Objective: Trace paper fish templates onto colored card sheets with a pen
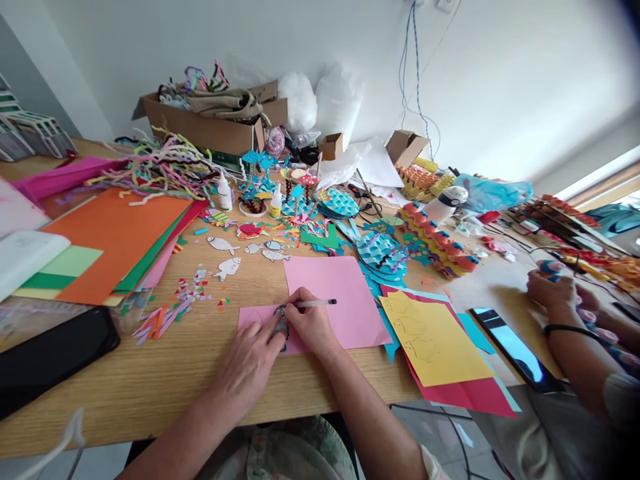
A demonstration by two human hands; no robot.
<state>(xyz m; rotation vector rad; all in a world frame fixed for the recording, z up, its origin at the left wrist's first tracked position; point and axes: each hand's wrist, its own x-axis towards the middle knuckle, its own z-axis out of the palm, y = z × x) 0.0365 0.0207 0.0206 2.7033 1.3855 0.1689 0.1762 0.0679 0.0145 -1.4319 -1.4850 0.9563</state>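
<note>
My right hand (311,323) grips a pen (317,303) with its tip low at a small dark-edged cutout (281,323). My left hand (255,350) lies with its fingers spread, pressing the cutout down on a pink sheet (335,287). Part of the cutout is hidden under my fingers. A faint pointed outline shows on the pink paper left of the cutout. White paper fish (229,268) lie on the wooden table (200,380) beyond my left hand. To the right, a yellow sheet (433,340) with drawn fish outlines rests on red paper.
Coloured sheets (125,220) and a black phone (55,353) lie at the left. Glue bottles (225,192), paper scraps and blue paper fish (383,257) are behind the pink sheet. Another phone (515,347) and another person's hands (555,293) are at the right.
</note>
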